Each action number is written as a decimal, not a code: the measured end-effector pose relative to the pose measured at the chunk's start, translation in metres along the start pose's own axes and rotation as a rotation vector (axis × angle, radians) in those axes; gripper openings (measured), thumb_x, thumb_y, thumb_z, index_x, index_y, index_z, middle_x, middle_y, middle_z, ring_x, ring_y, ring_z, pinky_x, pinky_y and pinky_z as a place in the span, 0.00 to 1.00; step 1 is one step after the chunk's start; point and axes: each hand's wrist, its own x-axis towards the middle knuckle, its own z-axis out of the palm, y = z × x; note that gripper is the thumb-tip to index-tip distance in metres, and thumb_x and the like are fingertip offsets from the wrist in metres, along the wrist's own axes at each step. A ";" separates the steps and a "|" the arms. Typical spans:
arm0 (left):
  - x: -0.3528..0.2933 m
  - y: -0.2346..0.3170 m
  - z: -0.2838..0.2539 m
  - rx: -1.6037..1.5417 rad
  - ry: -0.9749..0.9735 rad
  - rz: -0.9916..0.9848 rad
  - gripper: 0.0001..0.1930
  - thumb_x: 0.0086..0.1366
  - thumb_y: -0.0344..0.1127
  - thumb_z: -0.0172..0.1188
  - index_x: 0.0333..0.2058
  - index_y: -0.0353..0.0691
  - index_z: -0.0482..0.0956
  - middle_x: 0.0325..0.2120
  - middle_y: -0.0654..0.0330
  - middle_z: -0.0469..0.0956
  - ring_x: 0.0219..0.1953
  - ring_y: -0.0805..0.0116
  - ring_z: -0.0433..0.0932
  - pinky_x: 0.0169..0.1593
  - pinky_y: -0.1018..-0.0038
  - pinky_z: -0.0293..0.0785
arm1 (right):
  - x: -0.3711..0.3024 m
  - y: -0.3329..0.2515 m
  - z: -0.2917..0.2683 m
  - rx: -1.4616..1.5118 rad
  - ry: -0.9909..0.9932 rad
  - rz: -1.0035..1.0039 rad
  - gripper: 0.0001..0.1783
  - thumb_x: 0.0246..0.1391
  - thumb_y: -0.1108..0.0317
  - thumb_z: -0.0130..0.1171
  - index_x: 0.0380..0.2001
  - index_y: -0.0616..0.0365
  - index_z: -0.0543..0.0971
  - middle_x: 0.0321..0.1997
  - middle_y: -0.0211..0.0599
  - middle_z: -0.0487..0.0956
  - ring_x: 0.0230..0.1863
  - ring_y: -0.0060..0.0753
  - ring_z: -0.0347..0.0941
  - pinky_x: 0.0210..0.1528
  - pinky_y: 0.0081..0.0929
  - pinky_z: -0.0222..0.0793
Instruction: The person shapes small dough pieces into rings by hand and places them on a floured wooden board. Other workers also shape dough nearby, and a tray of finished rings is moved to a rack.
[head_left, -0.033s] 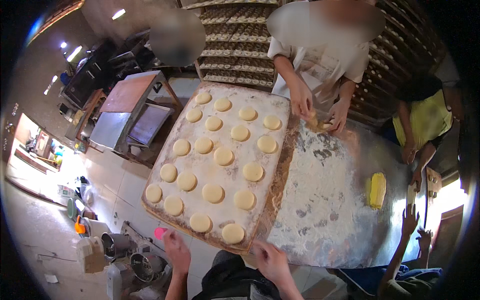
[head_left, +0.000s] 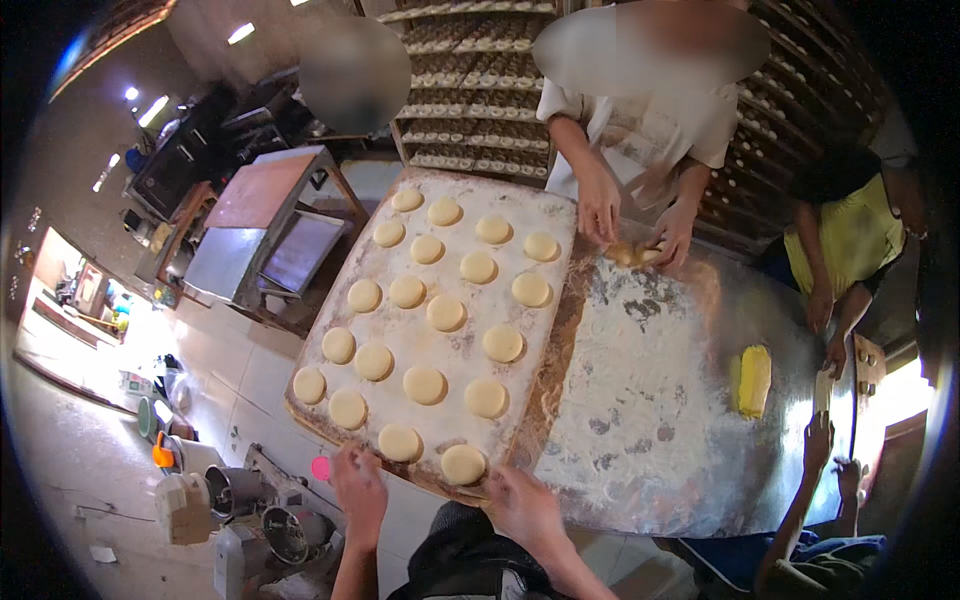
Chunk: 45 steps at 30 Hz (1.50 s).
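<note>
A floured wooden board carries several round, flat pieces of dough in loose rows. My left hand is at the board's near edge, its fingers curled over the rim. At the near right corner, my right hand has bent fingers against the edge beside the closest dough round; these fingers are slightly blurred. My thumbs and the board's underside are mostly hidden.
Right of the board is a flour-dusted metal table with a yellow block. Across it, a co-worker's hands handle dough. Other people work at the right. Racks of trays stand behind; buckets sit at lower left.
Both my hands have moved up to the board's near edge, the right one also leftward. The board has shifted very slightly left against the metal table.
</note>
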 end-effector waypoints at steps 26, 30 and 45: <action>0.008 0.278 0.171 0.198 -0.556 0.513 0.28 0.62 0.38 0.65 0.59 0.42 0.67 0.65 0.44 0.63 0.66 0.43 0.63 0.63 0.50 0.64 | 0.088 0.167 -0.218 -0.485 0.438 0.077 0.28 0.60 0.51 0.60 0.60 0.49 0.72 0.62 0.52 0.66 0.63 0.58 0.62 0.67 0.52 0.53; 0.017 0.283 0.210 0.161 -0.419 0.766 0.30 0.65 0.42 0.61 0.64 0.42 0.67 0.68 0.47 0.59 0.69 0.42 0.58 0.69 0.52 0.58 | 0.122 0.178 -0.201 -0.674 0.379 -0.084 0.30 0.65 0.50 0.52 0.66 0.48 0.67 0.71 0.53 0.60 0.71 0.60 0.55 0.73 0.52 0.46; -0.023 0.251 0.138 -0.432 -1.075 0.236 0.21 0.70 0.45 0.60 0.50 0.33 0.75 0.32 0.44 0.83 0.37 0.45 0.83 0.42 0.61 0.79 | 0.049 0.083 -0.172 -0.265 -0.010 0.300 0.24 0.53 0.60 0.68 0.47 0.59 0.71 0.46 0.47 0.77 0.44 0.46 0.78 0.47 0.39 0.73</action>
